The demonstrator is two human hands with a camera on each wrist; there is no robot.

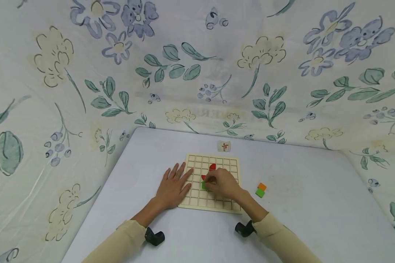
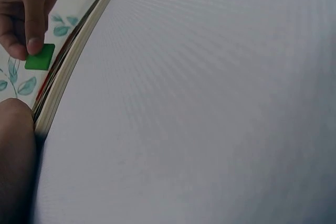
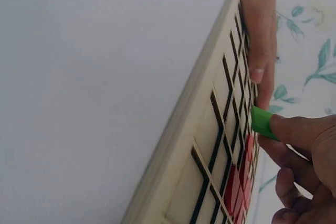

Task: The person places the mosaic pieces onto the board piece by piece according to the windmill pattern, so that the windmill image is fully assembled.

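Note:
A light wooden grid board (image 1: 197, 199) lies on the white table. My right hand (image 1: 222, 182) is over its middle and pinches a green square tile (image 2: 40, 57) between thumb and fingertips, close over the grid cells. In the right wrist view the green tile (image 3: 262, 120) is tilted, one edge right at the grid. Red pieces (image 1: 212, 167) sit in cells beside the right hand, partly hidden by it. With fingers spread, my left hand (image 1: 172, 188) rests on the board's left edge.
To the right of the board, an orange tile (image 1: 262, 186) and a second green tile (image 1: 260, 193) lie together on the table. Behind the board is a small card (image 1: 224, 146) with a red pinwheel pattern. A floral cloth (image 1: 197, 73) hangs beyond the table's back edge.

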